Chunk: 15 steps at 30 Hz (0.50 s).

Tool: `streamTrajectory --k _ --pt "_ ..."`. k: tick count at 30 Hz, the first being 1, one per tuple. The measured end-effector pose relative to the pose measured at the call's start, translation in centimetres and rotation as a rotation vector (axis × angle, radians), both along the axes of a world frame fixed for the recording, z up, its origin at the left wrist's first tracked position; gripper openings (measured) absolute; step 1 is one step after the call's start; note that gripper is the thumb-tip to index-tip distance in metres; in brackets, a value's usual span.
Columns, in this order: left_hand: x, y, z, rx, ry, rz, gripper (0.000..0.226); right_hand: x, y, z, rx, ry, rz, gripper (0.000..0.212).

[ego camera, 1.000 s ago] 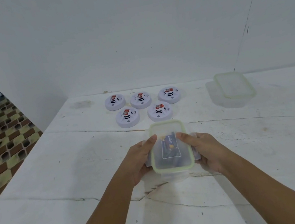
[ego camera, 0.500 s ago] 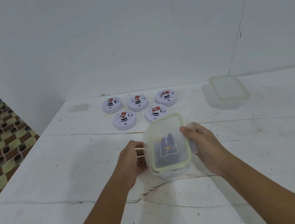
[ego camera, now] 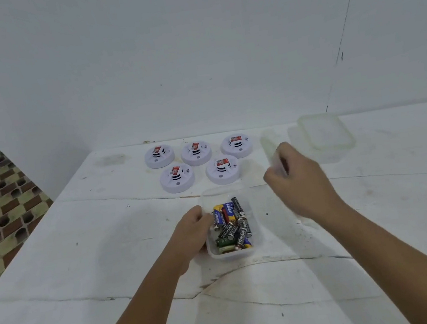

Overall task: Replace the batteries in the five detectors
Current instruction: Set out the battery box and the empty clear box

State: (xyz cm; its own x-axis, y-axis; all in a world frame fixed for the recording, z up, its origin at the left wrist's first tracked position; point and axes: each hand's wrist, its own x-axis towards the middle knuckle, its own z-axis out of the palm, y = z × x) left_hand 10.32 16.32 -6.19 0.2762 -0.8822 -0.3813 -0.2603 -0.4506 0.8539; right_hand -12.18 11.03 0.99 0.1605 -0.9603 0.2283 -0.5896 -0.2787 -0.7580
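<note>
On the bench [ego camera: 89, 261], the left hand [ego camera: 193, 232] grips the near-left wall of the open battery box [ego camera: 234, 252], steadying it. Its loose batteries [ego camera: 231, 225] look small, hard and smooth, likely to roll; pinch one by its middle. Right of the box, the right hand [ego camera: 295, 177] holds the blurred lid [ego camera: 271, 151]. Beyond the box sit the five detectors [ego camera: 197, 162], light and rigid, probably best gripped by their rims.

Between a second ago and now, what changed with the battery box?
The right hand has lifted the lid off the battery box and carried it right and away, exposing the batteries. The left hand still holds the box's side. Five detectors and the far container stayed put.
</note>
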Motion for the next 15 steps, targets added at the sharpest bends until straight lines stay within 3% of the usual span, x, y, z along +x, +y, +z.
streamTrajectory --k 3,11,15 --pt "1.0 0.4 0.4 -0.016 -0.028 0.044 0.02 0.8 0.1 -2.3 0.123 0.179 0.015 0.019" --pt "4.6 2.1 1.6 -0.088 0.054 0.166 0.024 4.4 0.3 -7.9 0.309 0.325 0.174 0.021" --pt "4.8 2.2 2.5 -0.115 0.08 0.164 0.021 4.8 -0.1 -8.6 0.375 0.179 0.165 0.028"
